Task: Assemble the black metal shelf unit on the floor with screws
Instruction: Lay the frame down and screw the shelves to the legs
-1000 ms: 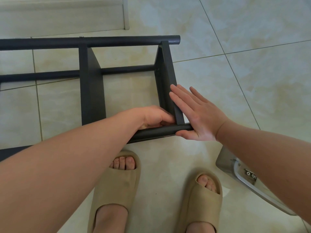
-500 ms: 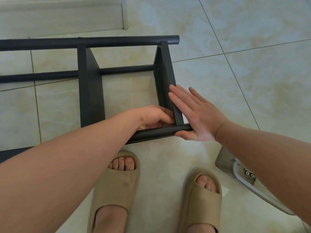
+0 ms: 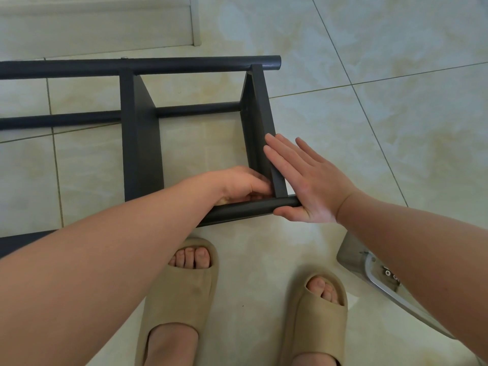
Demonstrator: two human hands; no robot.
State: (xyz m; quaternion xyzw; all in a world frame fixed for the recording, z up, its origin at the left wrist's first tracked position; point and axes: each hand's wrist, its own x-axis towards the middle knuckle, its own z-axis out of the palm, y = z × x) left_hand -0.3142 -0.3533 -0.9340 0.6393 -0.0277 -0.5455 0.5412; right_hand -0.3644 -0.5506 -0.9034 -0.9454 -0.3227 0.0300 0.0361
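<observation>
Shelf point(image 3: 137, 180): black metal, lying on the tiled floor point(image 3: 383, 133) in front of the person. Its left part runs out of view.
Tubes: three round tubes run left to right: far tube point(image 3: 198, 65), middle tube point(image 3: 198, 110) and near tube point(image 3: 245, 210). The near tube lies closest to the feet.
Panels: two flat panels cross between the far and near tubes: left panel point(image 3: 140, 122) and right panel point(image 3: 261, 114). The right panel stands on edge near the tubes' right ends.
Left hand point(image 3: 243, 184): reaches over the near tube into the inner corner where the right panel meets that tube. The fingers are curled, with the tips against the panel's inner side. The hand hides the corner, so whether it holds anything cannot be told.
Right hand point(image 3: 309, 180): wide and flat, holding nothing. The fingers are straight and laid against the outer face of the right panel. The thumb lies under the end of the near tube.
Screw head point(image 3: 123, 58): one small pale fastener on top of the far tube, above the left panel.
Sandals point(image 3: 182, 294): two, tan, on the person's feet, just nearer than the near tube.
Grey case point(image 3: 353, 257): on the floor at lower right, with a metal handle, partly hidden by the right forearm.
Skirting point(image 3: 100, 22): pale, at upper left, beyond the far tube.
</observation>
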